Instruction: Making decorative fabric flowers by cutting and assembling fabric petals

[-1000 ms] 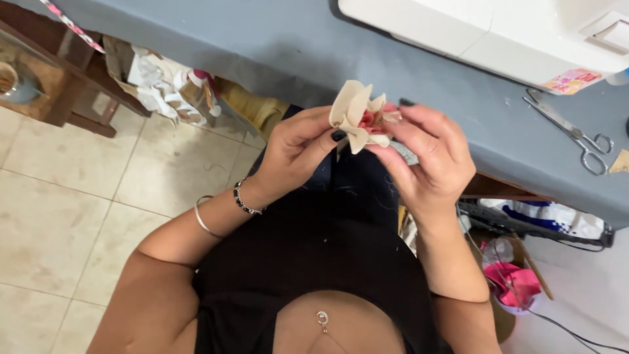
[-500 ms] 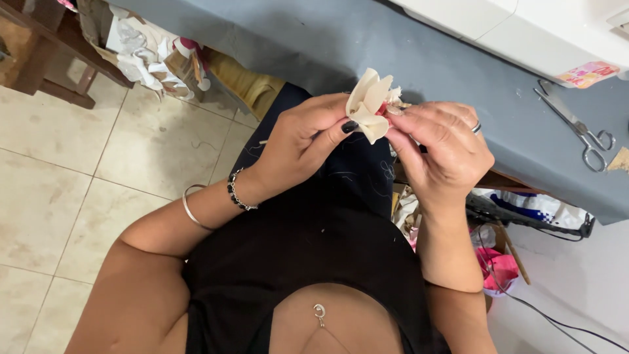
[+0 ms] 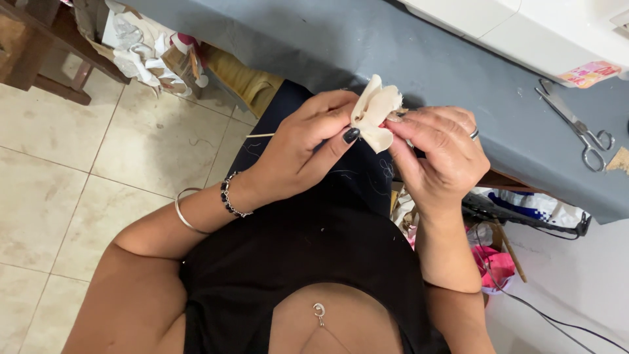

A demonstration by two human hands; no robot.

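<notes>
Left fingers: the left hand (image 3: pixel 308 141) pinches the lower left edge of the cream fabric piece (image 3: pixel 373 111), its dark-nailed thumb pressed against the cloth and the other fingers curled behind it.
Right fingers: the right hand (image 3: pixel 440 154) grips the same piece from the right, fingertips pressed together on its edge; a ring shows on one finger.
Fabric piece: small, folded and ruffled, held between both hands just in front of the near edge of the grey table (image 3: pixel 406 59); its long axis runs roughly up and down in the view, the ruffled end towards the table.
Thin stick: a pale sliver (image 3: pixel 260 136) juts out left of the left hand.
Scissors: metal scissors (image 3: pixel 576 124) lie on the table, well right of the fabric.
Machine: a white sewing machine (image 3: pixel 524 26) stands at the table's far side.
Change: since a second ago, the hands keep the same grip, and the reddish bit seen then by the cloth is now hidden.
</notes>
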